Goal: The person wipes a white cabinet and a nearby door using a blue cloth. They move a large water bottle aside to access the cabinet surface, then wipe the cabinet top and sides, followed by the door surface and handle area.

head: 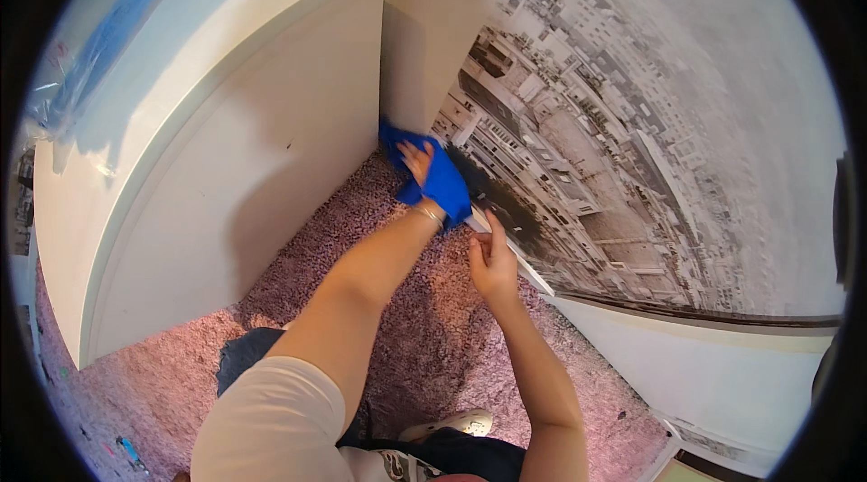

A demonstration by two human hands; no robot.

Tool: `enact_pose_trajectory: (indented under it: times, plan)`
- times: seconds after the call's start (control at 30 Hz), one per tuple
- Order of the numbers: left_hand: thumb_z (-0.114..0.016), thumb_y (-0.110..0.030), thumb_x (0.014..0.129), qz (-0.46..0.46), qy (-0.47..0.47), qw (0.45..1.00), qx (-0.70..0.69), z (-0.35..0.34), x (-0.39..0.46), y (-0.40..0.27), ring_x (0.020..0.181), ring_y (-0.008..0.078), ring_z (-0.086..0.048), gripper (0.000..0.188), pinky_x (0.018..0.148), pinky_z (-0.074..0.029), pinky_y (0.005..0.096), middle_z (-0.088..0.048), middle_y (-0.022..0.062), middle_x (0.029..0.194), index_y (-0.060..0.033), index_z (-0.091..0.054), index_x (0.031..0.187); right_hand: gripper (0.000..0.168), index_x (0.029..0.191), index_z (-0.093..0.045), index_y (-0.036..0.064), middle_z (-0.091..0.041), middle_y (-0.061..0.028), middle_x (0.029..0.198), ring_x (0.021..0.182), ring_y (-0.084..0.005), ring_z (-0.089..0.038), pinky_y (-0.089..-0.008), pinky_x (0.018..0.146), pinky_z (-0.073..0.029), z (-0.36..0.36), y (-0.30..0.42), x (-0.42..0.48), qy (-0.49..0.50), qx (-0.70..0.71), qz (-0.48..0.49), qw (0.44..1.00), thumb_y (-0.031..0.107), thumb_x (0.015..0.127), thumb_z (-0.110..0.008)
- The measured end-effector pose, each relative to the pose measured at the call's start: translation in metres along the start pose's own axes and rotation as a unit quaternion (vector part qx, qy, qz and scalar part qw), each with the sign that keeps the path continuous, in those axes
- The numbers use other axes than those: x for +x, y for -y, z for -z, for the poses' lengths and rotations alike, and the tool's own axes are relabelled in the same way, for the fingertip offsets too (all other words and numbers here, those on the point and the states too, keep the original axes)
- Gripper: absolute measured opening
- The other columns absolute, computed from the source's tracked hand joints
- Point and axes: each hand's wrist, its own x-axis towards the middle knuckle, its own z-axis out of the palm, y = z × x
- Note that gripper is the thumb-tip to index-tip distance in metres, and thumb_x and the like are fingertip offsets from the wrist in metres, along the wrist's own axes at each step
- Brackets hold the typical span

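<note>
My left hand [418, 160] reaches into the corner and presses a bright blue cloth [447, 174] against the foot of the wall. Part of the cloth lies over the hand and wrist, and some fingers are hidden in it. Just below the cloth on the right, my right hand [496, 264] is held beside the white baseboard [532, 273]. Its index finger points up and the other fingers are partly curled, with nothing seen in them. Whether the fingertip touches the wall is hard to tell.
To the left stands a white cabinet [271, 123] with clear plastic wrapping [54, 103] on top. A city-view mural [576, 157] covers the right wall. Pink shaggy carpet [433, 319] lies underneath, with a light clog [471, 422] on my foot. Lower right is a white panel [711, 353].
</note>
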Motion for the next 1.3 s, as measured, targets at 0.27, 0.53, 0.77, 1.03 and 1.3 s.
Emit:
enact_pose_trajectory:
  times: [0.27, 0.53, 0.77, 1.03, 1.3]
  plan:
    - [-0.039, -0.036, 0.103, 0.071, -0.031, 0.991, -0.112, -0.005, -0.037, 0.016, 0.142, 0.0345, -0.024, 0.072, 0.116, -0.021, 0.0366, -0.011, 0.0245, 0.157, -0.0028, 0.001, 0.153, 0.042, 0.131, -0.052, 0.003, -0.067, -0.0131, 0.083, 0.071, -0.0167, -0.063, -0.0290, 0.065, -0.050, -0.033, -0.034, 0.012, -0.001, 0.147, -0.130, 0.981, 0.015, 0.092, -0.060]
    - [-0.041, -0.032, 0.103, 0.167, -0.068, 0.957, -0.227, 0.047, 0.047, -0.012, 0.140, 0.0306, -0.030, 0.063, 0.115, -0.022, 0.0327, -0.019, 0.0198, 0.156, -0.0020, -0.016, 0.152, 0.032, 0.120, -0.061, 0.003, -0.068, -0.0146, 0.083, 0.074, -0.0182, -0.063, -0.0311, 0.069, -0.049, -0.049, -0.045, -0.006, -0.001, 0.186, -0.144, 0.972, 0.019, 0.092, -0.059]
    - [-0.042, -0.020, 0.103, 0.210, -0.067, 0.835, -0.505, 0.008, -0.037, 0.017, 0.134, 0.0274, -0.036, 0.058, 0.115, -0.023, 0.0328, -0.028, 0.0142, 0.153, -0.0034, -0.015, 0.152, 0.033, 0.120, -0.059, -0.001, -0.069, -0.0119, 0.082, 0.067, -0.0140, -0.061, -0.0289, 0.060, -0.047, -0.029, -0.061, -0.023, -0.003, 0.236, -0.255, 0.938, 0.016, 0.092, -0.057]
    - [-0.039, -0.016, 0.101, 0.185, 0.123, 0.974, -0.055, -0.036, -0.200, -0.042, 0.142, 0.0395, -0.020, 0.069, 0.118, -0.016, 0.0369, -0.012, 0.0351, 0.151, 0.0146, 0.004, 0.145, 0.064, 0.144, -0.033, 0.000, -0.064, -0.0158, 0.109, 0.088, -0.0182, -0.063, -0.0313, 0.075, -0.050, 0.008, -0.129, -0.063, -0.158, 0.139, -0.205, 0.956, -0.004, 0.084, -0.055]
    - [-0.042, -0.012, 0.099, 0.063, 0.146, 0.987, 0.019, -0.013, -0.188, -0.044, 0.144, 0.0409, -0.016, 0.073, 0.119, -0.012, 0.0382, -0.007, 0.0361, 0.152, 0.0158, 0.008, 0.144, 0.065, 0.147, -0.033, 0.009, -0.062, -0.0075, 0.104, 0.088, -0.0150, -0.060, -0.0271, 0.076, -0.049, 0.036, -0.117, -0.081, 0.057, 0.288, -0.226, 0.929, 0.018, 0.091, -0.066]
